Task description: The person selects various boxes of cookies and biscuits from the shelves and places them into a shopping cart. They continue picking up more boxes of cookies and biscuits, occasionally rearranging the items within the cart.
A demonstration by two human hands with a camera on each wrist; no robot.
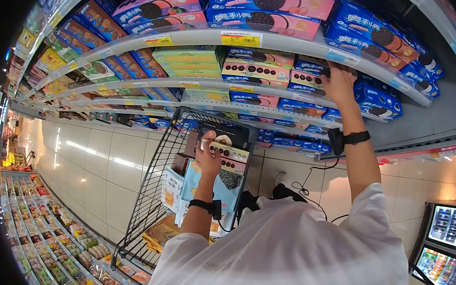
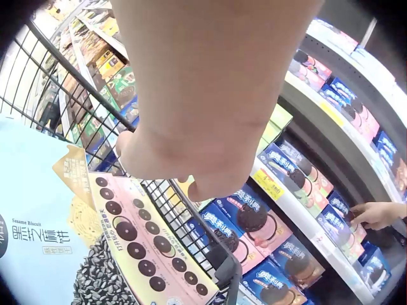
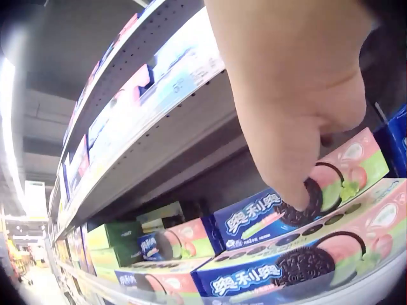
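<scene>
My right hand (image 1: 339, 84) reaches into a middle shelf at a blue and pink Oreo biscuit box (image 3: 254, 219). In the right wrist view a digit presses the front of this upper box, with the rest of the hand over its top. A similar box (image 3: 299, 270) lies beneath it. My left hand (image 1: 208, 160) is in the shopping cart, beside a cream and pink biscuit box (image 2: 149, 244) printed with dark round cookies. Its fingers are mostly hidden in the left wrist view, so I cannot tell whether they grip anything.
The cart (image 1: 152, 174) has a black wire rim and stands against the shelves. In it lie a light blue sesame biscuit pack (image 2: 38, 210) and other packs. Price-tagged shelf edges (image 1: 194, 37) jut out above and below my right hand. Snack racks (image 1: 42, 224) line the opposite side.
</scene>
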